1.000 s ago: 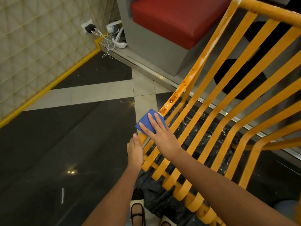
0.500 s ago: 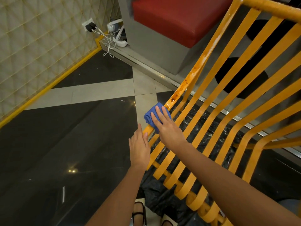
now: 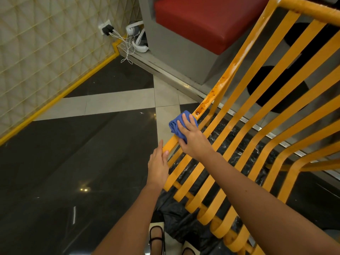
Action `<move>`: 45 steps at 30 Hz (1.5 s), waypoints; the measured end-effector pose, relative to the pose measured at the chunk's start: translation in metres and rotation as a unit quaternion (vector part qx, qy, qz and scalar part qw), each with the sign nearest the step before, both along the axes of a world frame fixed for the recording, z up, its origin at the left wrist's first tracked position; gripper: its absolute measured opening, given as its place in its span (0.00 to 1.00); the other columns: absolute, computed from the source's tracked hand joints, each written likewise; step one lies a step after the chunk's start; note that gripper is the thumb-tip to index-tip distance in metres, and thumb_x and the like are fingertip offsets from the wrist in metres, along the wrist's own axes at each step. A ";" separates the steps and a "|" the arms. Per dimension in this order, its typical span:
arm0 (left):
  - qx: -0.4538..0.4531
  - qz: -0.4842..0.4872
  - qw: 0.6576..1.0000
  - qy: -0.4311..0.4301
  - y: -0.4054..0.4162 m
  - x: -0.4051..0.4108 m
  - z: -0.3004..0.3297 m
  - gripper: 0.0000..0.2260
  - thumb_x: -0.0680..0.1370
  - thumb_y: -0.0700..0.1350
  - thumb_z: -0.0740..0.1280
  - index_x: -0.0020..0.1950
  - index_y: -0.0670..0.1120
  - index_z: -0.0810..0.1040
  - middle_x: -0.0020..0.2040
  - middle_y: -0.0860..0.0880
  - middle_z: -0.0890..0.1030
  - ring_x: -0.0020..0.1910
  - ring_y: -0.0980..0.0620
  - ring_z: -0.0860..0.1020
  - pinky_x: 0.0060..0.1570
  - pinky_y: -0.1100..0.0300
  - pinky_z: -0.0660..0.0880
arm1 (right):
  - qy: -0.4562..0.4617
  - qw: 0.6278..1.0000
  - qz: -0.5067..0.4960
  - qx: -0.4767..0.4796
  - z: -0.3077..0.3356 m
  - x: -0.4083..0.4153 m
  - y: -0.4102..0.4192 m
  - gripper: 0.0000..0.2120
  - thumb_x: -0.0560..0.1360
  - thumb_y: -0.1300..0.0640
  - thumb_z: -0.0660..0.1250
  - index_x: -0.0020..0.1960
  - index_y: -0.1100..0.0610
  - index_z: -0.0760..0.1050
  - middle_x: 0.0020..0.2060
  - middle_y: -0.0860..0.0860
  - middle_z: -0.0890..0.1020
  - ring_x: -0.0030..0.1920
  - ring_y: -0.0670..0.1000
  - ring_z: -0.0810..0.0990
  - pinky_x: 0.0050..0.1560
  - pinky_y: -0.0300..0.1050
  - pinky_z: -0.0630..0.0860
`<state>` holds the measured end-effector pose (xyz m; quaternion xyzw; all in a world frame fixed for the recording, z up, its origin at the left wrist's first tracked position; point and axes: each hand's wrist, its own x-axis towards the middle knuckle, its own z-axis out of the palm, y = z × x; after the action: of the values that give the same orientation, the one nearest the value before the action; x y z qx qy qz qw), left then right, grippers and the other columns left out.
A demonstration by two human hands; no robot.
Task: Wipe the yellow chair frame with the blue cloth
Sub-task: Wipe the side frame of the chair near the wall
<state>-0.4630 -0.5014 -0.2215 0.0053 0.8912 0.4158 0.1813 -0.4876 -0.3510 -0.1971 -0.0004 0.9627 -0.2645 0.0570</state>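
I see the yellow chair frame [image 3: 237, 137] filling the right side, its outer bar running long from lower left, near the hands, up to the top right corner, the slats lying alongside it. My right hand [image 3: 193, 138] presses the bunched blue cloth [image 3: 177, 126] onto that bar, fingers spread fairly straight over the cloth, just below a stretch of brown stains [image 3: 215, 92]. My left hand [image 3: 158, 166] rests flat against the bar's lower end, fingers straight and together. Behind stands a red seat [image 3: 206, 21] over dark floor [image 3: 73, 162].
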 end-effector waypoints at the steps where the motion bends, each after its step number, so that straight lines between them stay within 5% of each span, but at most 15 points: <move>1: 0.003 0.000 1.000 -0.003 0.000 0.000 0.000 0.21 0.82 0.51 0.50 0.75 0.51 0.53 0.71 0.48 0.65 0.71 0.50 0.61 0.70 0.49 0.60 | -0.008 1.000 -0.004 -0.007 0.001 0.000 -0.003 0.26 0.80 0.52 0.56 0.75 0.56 0.54 0.76 0.55 0.48 0.76 0.55 0.39 0.75 0.55 0.52; 4: 0.006 0.003 1.000 -0.003 0.000 0.000 0.000 0.21 0.82 0.51 0.50 0.75 0.50 0.54 0.71 0.47 0.65 0.71 0.50 0.61 0.69 0.51 0.59 | -0.031 0.999 0.008 0.005 0.001 0.005 -0.011 0.26 0.81 0.47 0.50 0.76 0.51 0.50 0.76 0.55 0.44 0.75 0.56 0.36 0.74 0.54 0.49; 8: 0.002 0.009 1.000 -0.008 0.000 0.000 0.002 0.21 0.82 0.51 0.49 0.75 0.50 0.53 0.72 0.48 0.64 0.71 0.50 0.61 0.70 0.51 0.58 | -0.016 0.993 0.032 0.112 -0.006 -0.002 -0.001 0.24 0.82 0.54 0.50 0.76 0.54 0.47 0.76 0.56 0.43 0.75 0.59 0.39 0.73 0.54 0.60; 12: -0.013 -0.004 1.000 -0.013 0.000 -0.001 0.003 0.21 0.82 0.51 0.49 0.75 0.49 0.53 0.72 0.47 0.65 0.72 0.50 0.60 0.72 0.48 0.54 | -0.022 0.997 -0.041 0.068 -0.003 -0.007 -0.016 0.24 0.82 0.53 0.51 0.76 0.56 0.50 0.76 0.56 0.45 0.75 0.58 0.39 0.74 0.55 0.56; 16: -0.030 -0.005 1.000 -0.007 0.003 -0.003 0.007 0.21 0.82 0.50 0.48 0.75 0.48 0.55 0.71 0.47 0.66 0.72 0.49 0.60 0.73 0.49 0.48 | -0.014 0.997 0.015 0.070 -0.006 0.014 -0.027 0.24 0.82 0.56 0.52 0.76 0.56 0.51 0.76 0.55 0.46 0.75 0.57 0.39 0.73 0.54 0.60; 23: -0.017 -0.020 1.000 -0.012 0.000 -0.007 0.001 0.20 0.82 0.49 0.50 0.74 0.47 0.58 0.71 0.48 0.67 0.70 0.49 0.63 0.69 0.51 0.61 | -0.013 0.993 -0.049 0.106 -0.009 -0.014 -0.006 0.25 0.81 0.59 0.54 0.76 0.56 0.49 0.76 0.55 0.45 0.75 0.57 0.40 0.71 0.52 0.63; 28: 0.001 -0.015 1.000 -0.024 0.001 -0.010 0.001 0.16 0.82 0.49 0.52 0.68 0.49 0.67 0.61 0.49 0.74 0.61 0.50 0.72 0.61 0.46 0.70 | 0.004 0.997 0.024 0.077 -0.010 0.007 -0.015 0.26 0.80 0.62 0.57 0.75 0.56 0.52 0.76 0.55 0.47 0.76 0.57 0.41 0.68 0.52 0.66; 33: 0.001 -0.020 0.999 -0.032 0.000 -0.011 0.004 0.17 0.82 0.48 0.52 0.70 0.48 0.64 0.65 0.48 0.72 0.63 0.50 0.69 0.63 0.48 0.68 | -0.009 0.994 -0.033 0.104 -0.010 -0.016 -0.004 0.24 0.82 0.58 0.52 0.75 0.56 0.50 0.76 0.55 0.46 0.75 0.57 0.40 0.72 0.50 0.59; 40: -0.008 -0.021 1.000 -0.005 0.001 -0.008 0.004 0.20 0.82 0.49 0.52 0.73 0.48 0.60 0.70 0.49 0.69 0.69 0.50 0.66 0.68 0.47 0.64 | 0.010 0.995 0.033 0.089 -0.012 -0.002 -0.005 0.25 0.81 0.59 0.56 0.76 0.55 0.52 0.76 0.55 0.48 0.76 0.56 0.42 0.70 0.50 0.63; 45: 0.028 -0.030 0.999 -0.001 0.000 -0.012 0.007 0.19 0.82 0.46 0.54 0.74 0.49 0.60 0.72 0.51 0.66 0.71 0.53 0.63 0.67 0.59 0.62 | 0.000 0.996 -0.055 0.069 -0.011 -0.011 -0.011 0.23 0.81 0.58 0.53 0.75 0.57 0.53 0.76 0.55 0.49 0.76 0.57 0.42 0.72 0.51 0.60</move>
<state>-0.4745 -0.5016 -0.2147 0.0370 0.8784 0.4350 0.1945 -0.4986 -0.3619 -0.2078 0.0561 0.9773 -0.2000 0.0419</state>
